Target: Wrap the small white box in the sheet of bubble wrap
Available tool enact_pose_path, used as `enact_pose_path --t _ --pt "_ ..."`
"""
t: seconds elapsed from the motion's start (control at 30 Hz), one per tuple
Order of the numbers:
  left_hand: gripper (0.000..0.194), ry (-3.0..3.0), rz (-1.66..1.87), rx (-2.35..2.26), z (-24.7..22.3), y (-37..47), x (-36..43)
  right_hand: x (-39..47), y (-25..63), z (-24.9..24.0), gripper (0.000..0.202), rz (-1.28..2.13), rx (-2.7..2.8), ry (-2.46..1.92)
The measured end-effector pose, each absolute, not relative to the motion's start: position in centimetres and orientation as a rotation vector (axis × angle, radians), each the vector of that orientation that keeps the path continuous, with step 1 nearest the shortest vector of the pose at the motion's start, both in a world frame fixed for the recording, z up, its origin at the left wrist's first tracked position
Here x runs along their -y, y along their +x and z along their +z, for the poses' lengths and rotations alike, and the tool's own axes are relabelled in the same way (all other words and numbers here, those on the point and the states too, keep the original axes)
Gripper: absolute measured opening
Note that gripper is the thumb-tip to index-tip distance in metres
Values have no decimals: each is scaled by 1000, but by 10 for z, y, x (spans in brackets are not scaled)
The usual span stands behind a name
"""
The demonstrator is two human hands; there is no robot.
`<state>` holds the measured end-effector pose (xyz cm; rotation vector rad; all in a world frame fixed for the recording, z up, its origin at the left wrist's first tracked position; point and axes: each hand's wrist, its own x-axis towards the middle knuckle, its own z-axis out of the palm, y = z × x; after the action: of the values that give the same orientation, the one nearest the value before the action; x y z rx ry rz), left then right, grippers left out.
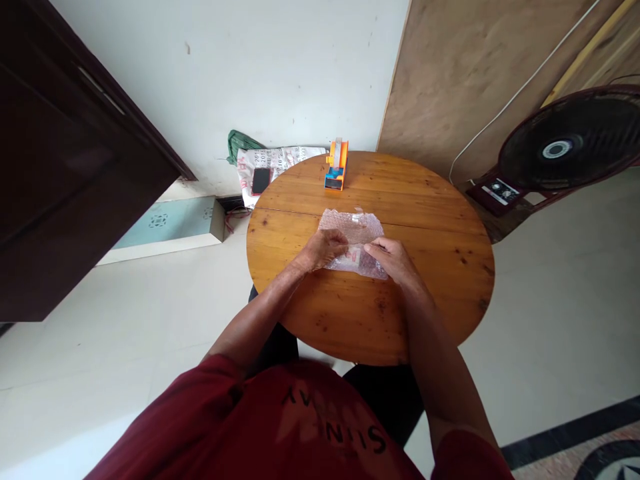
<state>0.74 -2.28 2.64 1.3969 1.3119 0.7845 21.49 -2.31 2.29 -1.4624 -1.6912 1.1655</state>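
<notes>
A sheet of clear, pinkish bubble wrap (345, 223) lies on the round wooden table (320, 313). Beneath its folded layer shows a pale item with red marks (353, 257), too blurred to name. My left hand (325, 248) is closed, thumb and fingers pinching the wrap's edge near the middle. From the other side my right hand (393, 257) pinches the same edge, its fingertips a short way from the left ones. Both wrists rest low over the table.
An orange and blue tape dispenser (337, 165) stands at the table's back edge. Behind to the left lie a printed white sack (295, 157), a phone (261, 181) and a green bag (241, 145). A fan (555, 150) stands at right, a long box (170, 223) on the floor at left.
</notes>
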Motion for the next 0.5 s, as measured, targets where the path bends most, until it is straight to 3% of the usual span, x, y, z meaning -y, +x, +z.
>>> enact_pose_path --t 0.27,0.5 --pt "22 1321 869 -1242 20 3 28 23 218 28 37 1134 1732 -1577" --pt "17 1304 847 -1239 21 3 35 20 217 21 34 998 1805 -1619"
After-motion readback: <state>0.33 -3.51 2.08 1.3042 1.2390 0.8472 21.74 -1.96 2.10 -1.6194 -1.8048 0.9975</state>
